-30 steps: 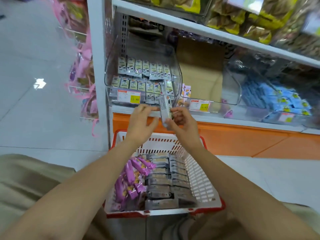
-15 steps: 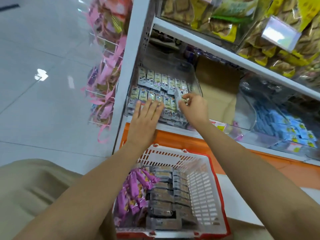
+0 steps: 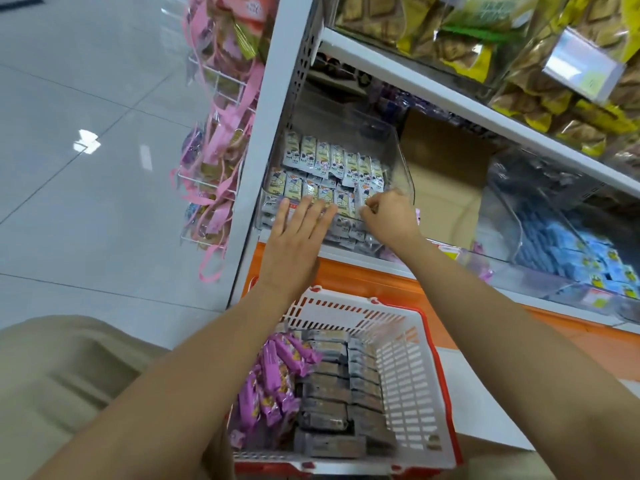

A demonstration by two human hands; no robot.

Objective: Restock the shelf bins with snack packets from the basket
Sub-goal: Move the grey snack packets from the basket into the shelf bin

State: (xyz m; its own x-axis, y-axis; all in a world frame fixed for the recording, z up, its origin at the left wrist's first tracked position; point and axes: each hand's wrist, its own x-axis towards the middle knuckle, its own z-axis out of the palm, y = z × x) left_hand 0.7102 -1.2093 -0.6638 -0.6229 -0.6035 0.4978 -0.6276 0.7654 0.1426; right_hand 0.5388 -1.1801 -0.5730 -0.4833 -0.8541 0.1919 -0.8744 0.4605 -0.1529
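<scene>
A clear plastic shelf bin (image 3: 398, 147) holds rows of upright grey-white snack packets (image 3: 332, 161). My left hand (image 3: 294, 244) lies flat with straight fingers against the front row of packets. My right hand (image 3: 389, 216) is curled at the bin's right front and pinches one grey packet (image 3: 360, 197) standing among the others. Below, a white and red basket (image 3: 415, 375) holds stacked grey packets (image 3: 332, 393) and purple packets (image 3: 273, 382) on its left side.
To the right stand a cardboard-lined bin (image 3: 446, 188) and a clear bin of blue packets (image 3: 571, 251). The shelf above (image 3: 485, 98) carries yellow and brown bags. Pink-ribboned goods hang on a wire rack (image 3: 221, 140) at the left. Tiled floor lies beyond.
Both hands rose from above the basket to the bin. My right hand carried a grey packet into the front row; my left hand flattened against the packets.
</scene>
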